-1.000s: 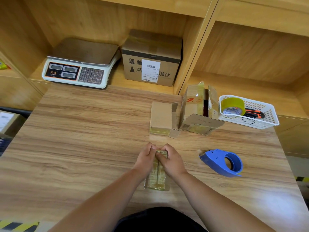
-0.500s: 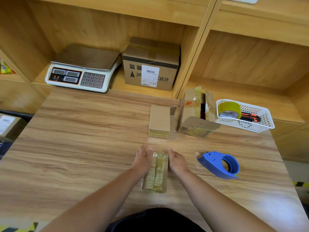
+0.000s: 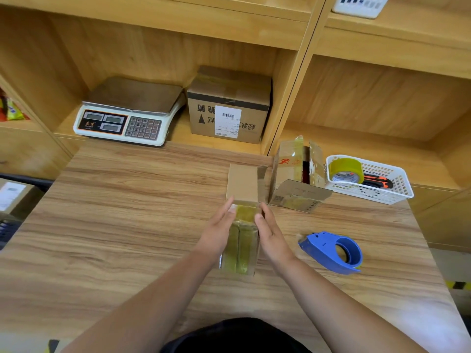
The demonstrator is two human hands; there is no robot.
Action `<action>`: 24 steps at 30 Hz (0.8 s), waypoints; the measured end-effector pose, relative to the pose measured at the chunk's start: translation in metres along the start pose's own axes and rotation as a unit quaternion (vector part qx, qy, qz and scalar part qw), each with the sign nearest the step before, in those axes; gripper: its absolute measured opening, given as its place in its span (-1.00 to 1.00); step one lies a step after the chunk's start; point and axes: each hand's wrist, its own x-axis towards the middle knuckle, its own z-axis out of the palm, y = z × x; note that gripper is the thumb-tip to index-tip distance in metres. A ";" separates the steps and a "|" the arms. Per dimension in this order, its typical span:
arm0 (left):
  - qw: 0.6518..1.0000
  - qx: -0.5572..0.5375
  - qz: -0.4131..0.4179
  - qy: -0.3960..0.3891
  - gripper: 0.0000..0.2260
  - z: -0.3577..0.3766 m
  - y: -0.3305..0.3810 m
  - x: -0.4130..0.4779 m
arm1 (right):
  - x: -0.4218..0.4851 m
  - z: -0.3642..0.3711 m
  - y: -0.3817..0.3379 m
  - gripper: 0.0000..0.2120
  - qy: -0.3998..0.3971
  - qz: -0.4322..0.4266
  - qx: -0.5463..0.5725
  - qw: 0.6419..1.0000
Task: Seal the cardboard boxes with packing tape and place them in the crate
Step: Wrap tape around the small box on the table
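Between the palms: small taped box (image 3: 240, 242) lies flat on the wooden table (image 3: 127, 225), long axis pointing away from the body, yellowish tape over its top. Left hand (image 3: 218, 234) lies against its left side, fingers straight and together, not curled round it. Right hand (image 3: 270, 234) mirrors this on the right side, fingers likewise extended. Each thumb tip rests near the far end of the taped top.

Just right of the right hand, apart from it: blue tape dispenser (image 3: 334, 250) on the table.

Just beyond the fingertips: plain cardboard box (image 3: 242, 183). Cannot tell whether its near end touches the taped one. Right of that, an opened box (image 3: 290, 174) with flaps up.

Farther right: white basket (image 3: 397, 189) holding a tape roll (image 3: 346, 169) and an orange cutter (image 3: 377, 180).

Far beyond the left hand, on the shelf: weighing scale (image 3: 127, 113), with a labelled carton (image 3: 229, 108) beside it.
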 end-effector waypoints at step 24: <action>0.975 0.159 0.022 -0.151 -0.47 -0.031 -0.017 -0.006 | 0.001 -0.010 0.032 -0.79 -0.014 -0.036 -0.165 0.986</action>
